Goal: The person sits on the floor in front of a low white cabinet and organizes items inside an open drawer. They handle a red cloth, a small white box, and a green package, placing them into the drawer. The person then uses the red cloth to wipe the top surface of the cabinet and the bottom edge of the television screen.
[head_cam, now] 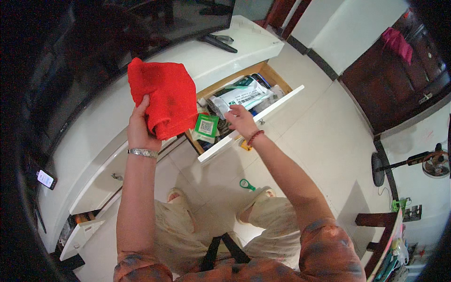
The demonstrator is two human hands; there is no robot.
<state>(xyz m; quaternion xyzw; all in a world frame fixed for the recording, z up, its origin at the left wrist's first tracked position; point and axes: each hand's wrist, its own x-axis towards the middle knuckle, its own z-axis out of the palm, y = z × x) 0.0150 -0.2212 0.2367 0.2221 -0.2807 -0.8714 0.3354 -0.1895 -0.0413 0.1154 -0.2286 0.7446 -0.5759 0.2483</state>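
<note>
A folded red cloth (169, 95) is gripped in my left hand (141, 128), raised over the front edge of the white TV cabinet. My right hand (241, 121) reaches over the open drawer (282, 98), fingers slightly curled and apart, near the lower end of a white-and-green plastic packet (243, 94). I cannot tell whether the fingertips touch that packet. A green card with a printed code (206, 127) lies at the drawer's near-left corner. Other items in the drawer are partly hidden under the packet.
A television (148, 31) stands on the white cabinet (208, 58), with a phone (45, 179) at its left end. A second drawer (79, 239) is pulled out at lower left. On the tiled floor are a green-handled object (247, 184) and a yellow object (246, 145). A fan (435, 164) stands at right.
</note>
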